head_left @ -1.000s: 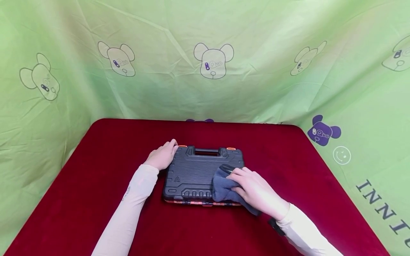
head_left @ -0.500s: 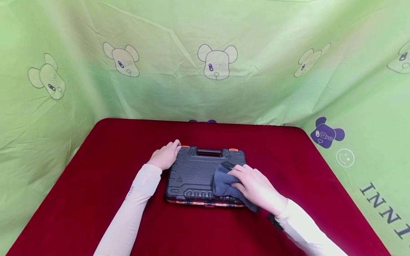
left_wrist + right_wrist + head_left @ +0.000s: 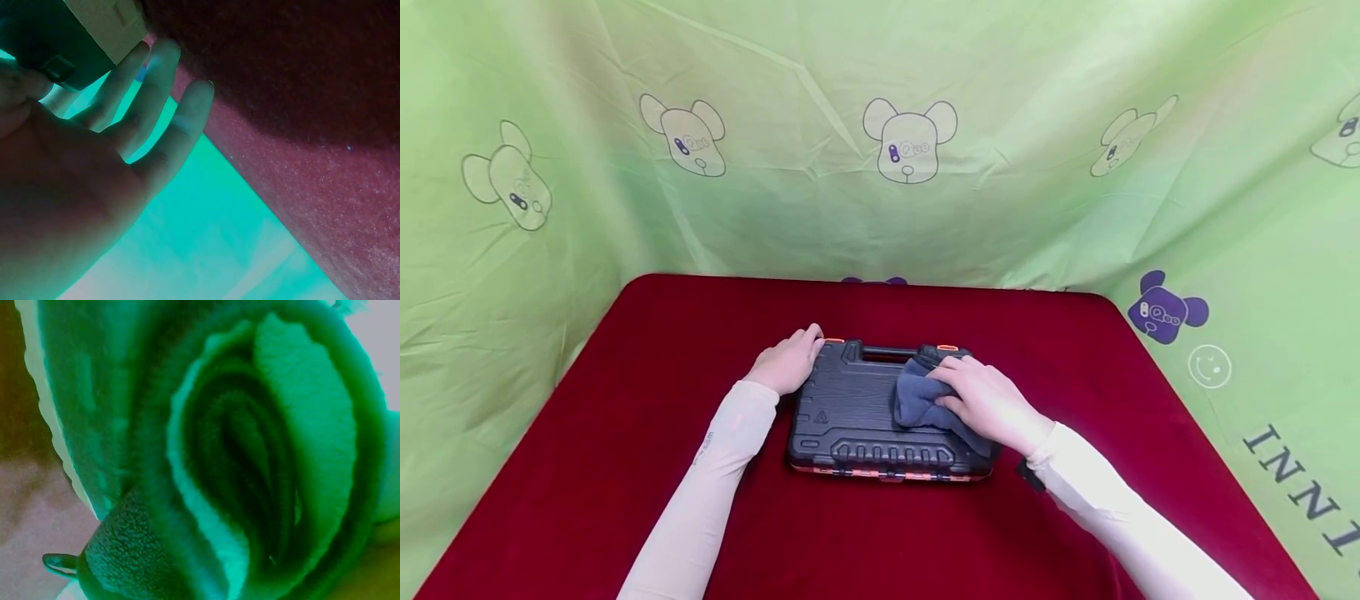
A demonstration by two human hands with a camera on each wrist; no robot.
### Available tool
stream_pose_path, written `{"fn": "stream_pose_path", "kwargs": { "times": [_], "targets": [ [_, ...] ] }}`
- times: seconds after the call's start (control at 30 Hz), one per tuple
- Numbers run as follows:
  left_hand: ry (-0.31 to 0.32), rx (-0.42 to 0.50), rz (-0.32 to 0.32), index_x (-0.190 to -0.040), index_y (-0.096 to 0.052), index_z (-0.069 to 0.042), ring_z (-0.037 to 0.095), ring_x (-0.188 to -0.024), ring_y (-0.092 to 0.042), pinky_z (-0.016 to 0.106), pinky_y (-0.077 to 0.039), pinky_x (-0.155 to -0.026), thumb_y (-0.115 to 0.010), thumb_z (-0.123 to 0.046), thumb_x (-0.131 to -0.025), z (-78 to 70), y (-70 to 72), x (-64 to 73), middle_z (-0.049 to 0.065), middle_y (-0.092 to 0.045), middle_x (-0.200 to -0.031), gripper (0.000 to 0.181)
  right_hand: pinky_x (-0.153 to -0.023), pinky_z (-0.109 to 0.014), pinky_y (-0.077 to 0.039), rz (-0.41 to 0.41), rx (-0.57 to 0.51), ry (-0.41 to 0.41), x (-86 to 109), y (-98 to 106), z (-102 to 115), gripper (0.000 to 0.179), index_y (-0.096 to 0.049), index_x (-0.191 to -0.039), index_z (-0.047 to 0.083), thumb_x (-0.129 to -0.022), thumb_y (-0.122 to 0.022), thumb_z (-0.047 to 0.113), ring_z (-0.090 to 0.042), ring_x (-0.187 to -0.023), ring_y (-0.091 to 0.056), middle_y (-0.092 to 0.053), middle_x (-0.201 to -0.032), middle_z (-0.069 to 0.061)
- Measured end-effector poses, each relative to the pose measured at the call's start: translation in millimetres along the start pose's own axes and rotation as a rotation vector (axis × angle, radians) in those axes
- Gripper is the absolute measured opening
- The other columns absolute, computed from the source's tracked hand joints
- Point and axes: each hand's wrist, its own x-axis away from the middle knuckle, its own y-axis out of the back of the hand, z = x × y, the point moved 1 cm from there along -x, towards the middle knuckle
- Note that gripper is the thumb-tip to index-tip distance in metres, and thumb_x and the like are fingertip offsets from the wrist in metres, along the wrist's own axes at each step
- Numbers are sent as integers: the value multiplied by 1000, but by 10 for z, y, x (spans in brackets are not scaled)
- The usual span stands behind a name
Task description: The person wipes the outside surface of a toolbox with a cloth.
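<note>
A dark grey plastic tool case [image 3: 850,400] with orange latches lies flat on the red table, its handle on the far side. My left hand [image 3: 786,362] holds the case at its far left corner. In the left wrist view the thumb lies against the case corner [image 3: 69,44], and the other fingers [image 3: 181,119] spread past it. My right hand [image 3: 988,398] grips a bunched blue-grey cloth [image 3: 917,398] against the right part of the lid. The folded cloth [image 3: 312,425] fills much of the right wrist view, with a small loop at its edge.
Red fabric covers the table [image 3: 685,333] around the case. A green curtain [image 3: 775,217] printed with bear heads hangs behind the table and along both sides.
My right hand has slid the cloth away from me over the lid, toward the handle, uncovering more of the near edge. The left hand stays at the corner.
</note>
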Motion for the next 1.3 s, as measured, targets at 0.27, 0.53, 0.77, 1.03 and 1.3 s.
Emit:
{"fn": "stream_pose_path", "kwargs": {
  "times": [0.27, 0.53, 0.77, 1.03, 1.3],
  "targets": [
    [5, -4, 15, -125, -48, -17, 26, -95, -61, 46, -51, -81, -33, -34, -112, 2, 6, -6, 8, -60, -114, 25, -90, -46, -56, 17, -33, 28, -98, 2, -61, 27, -73, -118, 14, -92, -74, 13, -26, -108, -64, -70, -116, -4],
    [-5, 4, 11, -126, -48, -17, 26, -94, -61, 46, -51, -79, -33, -33, -112, 15, 44, -18, 9, -60, -113, 26, -93, -46, -55, 16, -51, 59, -161, 31, -48, 25, -73, -116, 14, -91, -74, 10, -26, -109, -64, -69, -114, -4],
    [-11, 5, 28, -126, -47, -17, 26, -96, -62, 48, -52, -80, -32, -35, -112, 34, 13, -17, 9, -60, -115, 27, -97, -48, -53, 50, -8, 57, -235, 3, 53, 27, -71, -119, 12, -93, -74, 13, -27, -110, -63, -69, -114, -5],
    [-18, 31, 49, -127, -48, -18, 26, -101, -62, 49, -52, -85, -34, -35, -111, 75, 20, -62, 9, -61, -116, 27, -97, -43, -53, 56, -15, 89, -359, -9, 143, 26, -71, -119, 11, -93, -73, 15, -25, -108, -65, -68, -114, -6],
    [-52, 55, 40, -129, -60, -20, 26, -117, -62, 51, -50, -100, -50, -41, -107, 160, 99, -119, 8, -67, -128, 33, -97, -41, -54, 79, -19, 103, -479, -27, 247, 25, -71, -119, 12, -94, -72, 16, -24, -105, -64, -69, -113, -5]
  ]
}}
